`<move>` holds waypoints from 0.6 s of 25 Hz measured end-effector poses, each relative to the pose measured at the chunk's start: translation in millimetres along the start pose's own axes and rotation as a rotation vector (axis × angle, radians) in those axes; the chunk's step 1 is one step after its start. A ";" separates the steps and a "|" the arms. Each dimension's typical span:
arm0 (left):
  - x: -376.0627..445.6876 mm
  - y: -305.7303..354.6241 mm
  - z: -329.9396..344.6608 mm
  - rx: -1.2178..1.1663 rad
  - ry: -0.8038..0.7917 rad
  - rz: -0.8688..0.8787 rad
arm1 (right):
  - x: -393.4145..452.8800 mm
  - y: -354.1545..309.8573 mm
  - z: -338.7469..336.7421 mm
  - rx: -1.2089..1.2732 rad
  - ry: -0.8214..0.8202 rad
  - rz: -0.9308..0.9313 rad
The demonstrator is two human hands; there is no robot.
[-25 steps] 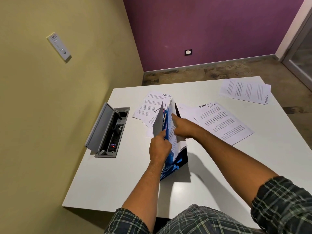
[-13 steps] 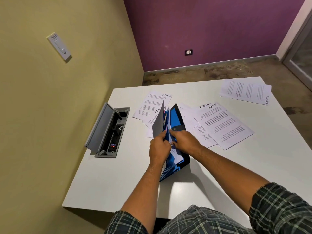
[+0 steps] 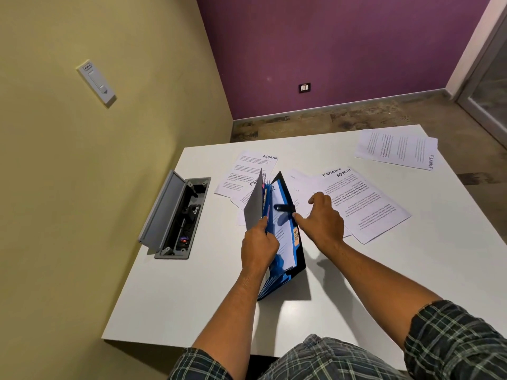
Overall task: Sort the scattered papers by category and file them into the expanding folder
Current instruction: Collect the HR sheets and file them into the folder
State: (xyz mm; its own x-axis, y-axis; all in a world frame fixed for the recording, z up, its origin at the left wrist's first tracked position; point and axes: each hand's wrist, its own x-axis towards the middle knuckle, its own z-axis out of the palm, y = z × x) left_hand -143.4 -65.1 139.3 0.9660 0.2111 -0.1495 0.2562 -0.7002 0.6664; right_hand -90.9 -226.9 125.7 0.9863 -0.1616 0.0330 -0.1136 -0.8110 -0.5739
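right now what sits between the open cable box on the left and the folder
In the head view, only bare white table lies between the cable box and the expanding folder; the left hand grips the folder's near edge.

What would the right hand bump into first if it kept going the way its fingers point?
Probably the papers. The right hand hovers beside the folder, its fingers aimed away from the person over the ADMIN sheet. Going on, it would likely touch that sheet first, though its height above the table is unclear.

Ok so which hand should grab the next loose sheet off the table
Right. The right hand is free and sits beside the ADMIN sheet, while the left hand has a grip on the expanding folder, holding its pockets open.
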 end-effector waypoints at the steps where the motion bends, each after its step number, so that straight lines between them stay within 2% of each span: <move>1: -2.3 1.2 0.8 0.008 -0.002 0.003 | 1.2 3.0 0.7 0.014 -0.032 0.037; 8: -10.1 1.9 4.7 -0.052 -0.031 0.036 | 1.1 19.6 22.1 -0.025 -0.249 0.074; 12: -11.6 -1.7 9.1 0.079 -0.116 0.018 | -0.9 22.1 30.0 0.037 -0.333 0.048; 15: -15.2 -3.2 13.1 0.215 -0.120 0.048 | -7.5 23.3 37.6 0.095 -0.361 0.039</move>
State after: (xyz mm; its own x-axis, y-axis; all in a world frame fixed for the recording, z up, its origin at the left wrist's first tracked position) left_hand -158.4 -75.0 129.8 0.9713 0.1002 -0.2156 0.1989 -0.8394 0.5059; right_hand -96.4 -223.4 81.3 0.9621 0.0306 -0.2710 -0.1573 -0.7494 -0.6432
